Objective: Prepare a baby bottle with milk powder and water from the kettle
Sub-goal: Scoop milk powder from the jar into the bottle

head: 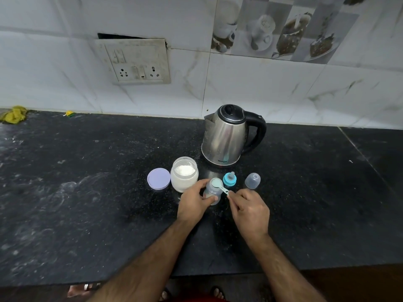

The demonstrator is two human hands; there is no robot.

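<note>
The lower part of the baby bottle (212, 192) is hidden by the left hand (193, 204). The scoop (220, 186) handle's end is covered by right-hand fingers (236, 198). Whether powder fills the scoop cannot be told. The worktop (87, 182) is cut off at both side edges.

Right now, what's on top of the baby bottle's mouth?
The scoop, pinched by the right hand, sits over the baby bottle, steadied by the left hand. Its bowl covers the opening; contents unseen.

Home kitchen: black granite counter (87, 192), marble-look wall tiles (261, 88), grimy socket plate (136, 62), steel electric kettle (226, 136).
</note>
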